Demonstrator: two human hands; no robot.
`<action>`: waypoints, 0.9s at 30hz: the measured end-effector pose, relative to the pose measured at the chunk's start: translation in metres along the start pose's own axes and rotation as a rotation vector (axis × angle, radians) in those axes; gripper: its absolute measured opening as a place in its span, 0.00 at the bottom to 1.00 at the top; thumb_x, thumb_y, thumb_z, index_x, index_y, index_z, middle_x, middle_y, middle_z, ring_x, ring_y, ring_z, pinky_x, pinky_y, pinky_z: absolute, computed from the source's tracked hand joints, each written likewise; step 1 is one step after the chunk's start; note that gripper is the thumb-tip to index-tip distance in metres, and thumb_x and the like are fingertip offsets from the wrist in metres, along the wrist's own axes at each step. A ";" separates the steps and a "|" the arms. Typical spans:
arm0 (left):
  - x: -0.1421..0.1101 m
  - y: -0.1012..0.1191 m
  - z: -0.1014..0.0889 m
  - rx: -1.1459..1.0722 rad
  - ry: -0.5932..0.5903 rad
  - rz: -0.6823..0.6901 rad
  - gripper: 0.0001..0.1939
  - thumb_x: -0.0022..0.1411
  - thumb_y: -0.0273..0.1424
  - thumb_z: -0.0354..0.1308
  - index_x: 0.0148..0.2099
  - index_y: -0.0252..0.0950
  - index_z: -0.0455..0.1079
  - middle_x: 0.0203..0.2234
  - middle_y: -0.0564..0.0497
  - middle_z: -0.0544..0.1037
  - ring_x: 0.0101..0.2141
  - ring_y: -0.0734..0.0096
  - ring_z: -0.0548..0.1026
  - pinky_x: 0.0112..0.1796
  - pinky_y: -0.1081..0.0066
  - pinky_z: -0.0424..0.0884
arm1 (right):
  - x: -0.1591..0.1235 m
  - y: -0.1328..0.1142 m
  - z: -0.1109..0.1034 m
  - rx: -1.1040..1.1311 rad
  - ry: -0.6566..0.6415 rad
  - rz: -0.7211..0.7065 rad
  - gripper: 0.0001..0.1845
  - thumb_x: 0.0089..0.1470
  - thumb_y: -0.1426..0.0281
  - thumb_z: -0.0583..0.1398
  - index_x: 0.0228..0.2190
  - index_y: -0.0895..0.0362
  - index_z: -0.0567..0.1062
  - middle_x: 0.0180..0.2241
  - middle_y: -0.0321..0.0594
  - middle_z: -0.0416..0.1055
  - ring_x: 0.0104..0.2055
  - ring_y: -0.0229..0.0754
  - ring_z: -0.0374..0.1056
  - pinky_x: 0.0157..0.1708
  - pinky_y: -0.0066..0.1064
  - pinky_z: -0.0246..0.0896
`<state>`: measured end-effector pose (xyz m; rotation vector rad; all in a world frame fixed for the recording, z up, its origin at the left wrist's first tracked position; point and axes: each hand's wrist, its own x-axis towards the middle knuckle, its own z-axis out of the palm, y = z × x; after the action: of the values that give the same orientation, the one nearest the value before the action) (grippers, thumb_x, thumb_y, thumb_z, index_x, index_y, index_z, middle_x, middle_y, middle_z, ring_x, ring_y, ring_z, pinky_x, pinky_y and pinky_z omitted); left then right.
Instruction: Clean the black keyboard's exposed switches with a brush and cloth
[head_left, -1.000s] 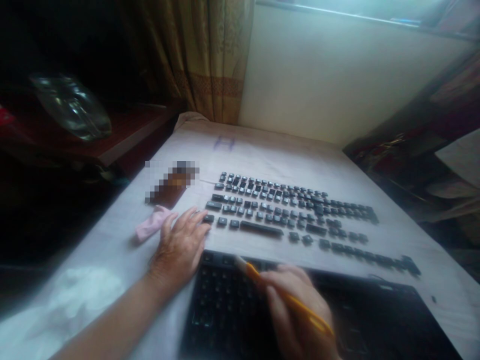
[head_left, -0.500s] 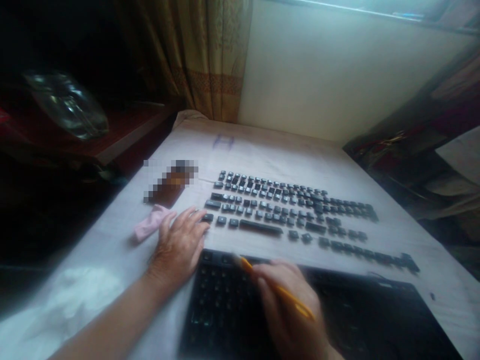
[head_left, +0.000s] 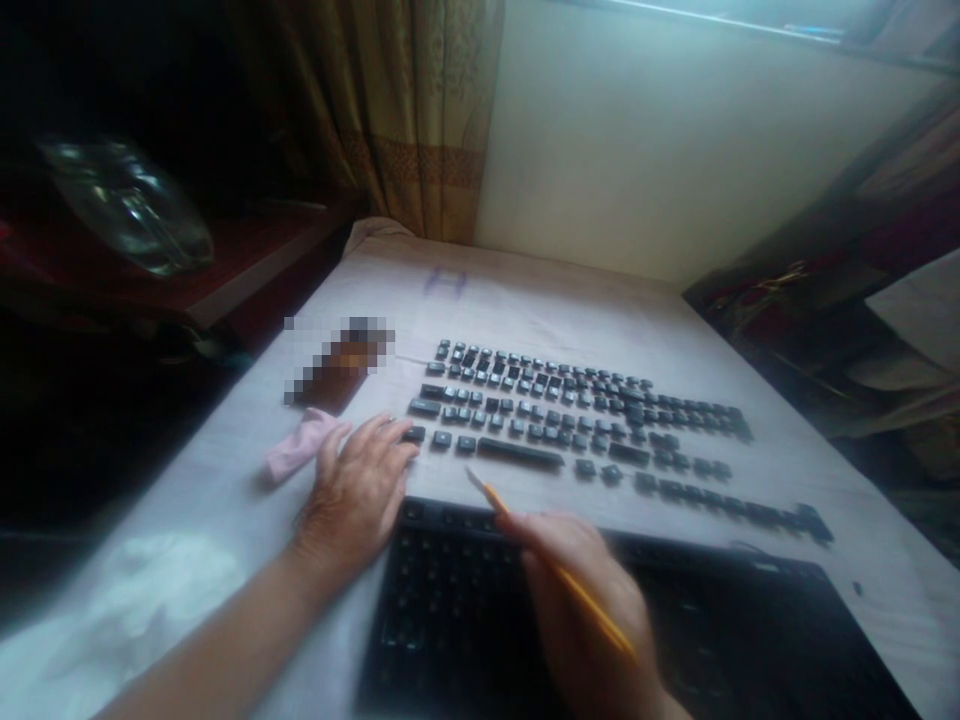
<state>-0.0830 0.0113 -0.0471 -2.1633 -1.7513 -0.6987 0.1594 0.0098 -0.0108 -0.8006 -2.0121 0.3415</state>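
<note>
My left hand [head_left: 358,478] lies flat on the light cloth, fingers stretched out, fingertips at a black keycap [head_left: 414,434]. A crumpled pink cloth [head_left: 304,445] lies beside it. In my right hand [head_left: 589,590] is a thin yellow-handled paintbrush [head_left: 551,565], its pale, blurred tip pointing forward and left. That tip shows just beyond the far edge of a black keyboard base [head_left: 720,610], with the hand over the base. Part of the base is hidden under the hand. Loose black keycaps stand in rows past it, with a long space bar [head_left: 520,452] in the nearest row.
A dark brown, pixelated object [head_left: 337,370] lies at the left of the cloth-covered table [head_left: 555,300]. White fabric [head_left: 142,610] is bunched at the near left. A glass vessel [head_left: 135,210] stands on a reddish-brown shelf [head_left: 255,250]. A curtain [head_left: 420,130] hangs behind.
My right hand has lifted the brush tip forward, from over the keyboard base's far strip to beyond its edge. My left hand stays put.
</note>
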 end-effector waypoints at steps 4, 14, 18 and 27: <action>0.000 0.000 0.000 -0.002 -0.008 -0.002 0.13 0.67 0.24 0.50 0.50 0.40 0.69 0.55 0.49 0.77 0.59 0.55 0.69 0.60 0.51 0.54 | 0.004 -0.009 -0.010 0.059 -0.061 0.073 0.16 0.61 0.81 0.57 0.48 0.56 0.75 0.40 0.41 0.82 0.41 0.41 0.79 0.44 0.33 0.73; -0.002 0.000 0.000 -0.011 -0.016 -0.018 0.12 0.67 0.25 0.51 0.50 0.41 0.70 0.55 0.49 0.77 0.60 0.57 0.69 0.63 0.51 0.54 | 0.008 -0.007 -0.003 -0.071 -0.002 -0.031 0.08 0.61 0.78 0.58 0.40 0.57 0.75 0.32 0.39 0.82 0.31 0.41 0.80 0.36 0.33 0.72; -0.001 0.000 0.000 -0.006 -0.023 -0.019 0.13 0.68 0.25 0.50 0.50 0.40 0.70 0.55 0.49 0.77 0.60 0.57 0.69 0.62 0.51 0.54 | 0.006 -0.004 0.003 -0.079 -0.035 -0.084 0.07 0.63 0.77 0.57 0.40 0.58 0.74 0.31 0.39 0.82 0.30 0.40 0.79 0.37 0.34 0.71; -0.002 0.000 0.001 -0.008 -0.035 -0.025 0.13 0.68 0.25 0.50 0.50 0.40 0.70 0.56 0.49 0.76 0.60 0.57 0.69 0.62 0.51 0.54 | 0.008 -0.002 0.006 -0.051 -0.043 -0.148 0.13 0.61 0.82 0.57 0.44 0.57 0.74 0.32 0.39 0.84 0.31 0.39 0.80 0.40 0.34 0.71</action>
<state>-0.0828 0.0100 -0.0490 -2.1751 -1.7990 -0.6782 0.1504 0.0141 -0.0078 -0.6761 -2.1136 0.2244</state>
